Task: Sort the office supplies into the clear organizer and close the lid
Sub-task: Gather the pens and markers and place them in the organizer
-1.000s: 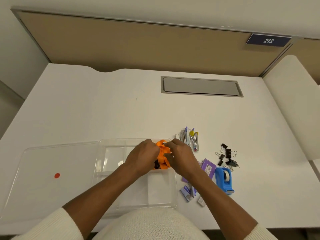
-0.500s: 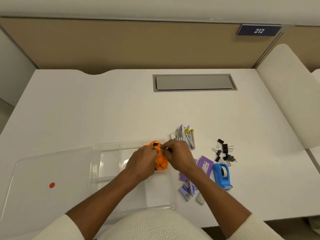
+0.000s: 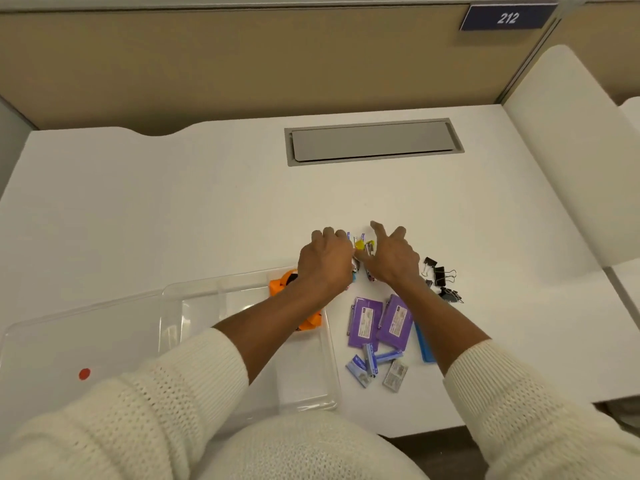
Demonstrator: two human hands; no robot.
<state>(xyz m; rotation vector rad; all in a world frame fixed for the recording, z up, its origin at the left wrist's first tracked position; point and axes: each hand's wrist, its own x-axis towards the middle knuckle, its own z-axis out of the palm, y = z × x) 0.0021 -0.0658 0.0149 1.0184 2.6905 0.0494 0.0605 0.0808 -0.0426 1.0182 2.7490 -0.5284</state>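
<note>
The clear organizer (image 3: 331, 362) sits open at the desk's near left, its lid (image 3: 69, 344) with a red dot lying flat to its left. An orange lanyard (image 3: 279, 285) lies in the far right compartment, partly under my left forearm. Just right of it, both hands bracket a cluster of small clips and staplers with a yellow part (image 3: 361, 245). My left hand (image 3: 325, 261) curls over the cluster's left side. My right hand (image 3: 391, 258) rests against its right side with fingers spread. Two purple boxes (image 3: 365, 322), staple boxes (image 3: 370, 365), black binder clips (image 3: 441, 277) and a blue tape dispenser (image 3: 424, 348) lie nearby.
A grey cable hatch (image 3: 372, 142) is set into the white desk further back. A beige partition stands behind the desk. A white curved panel (image 3: 571, 150) rises at the right edge. The desk's front edge runs close to my body.
Both hands let go of the orange lanyard, which now lies in the organizer, and moved right and away to the cluster of small clips. The camera view tilted further forward.
</note>
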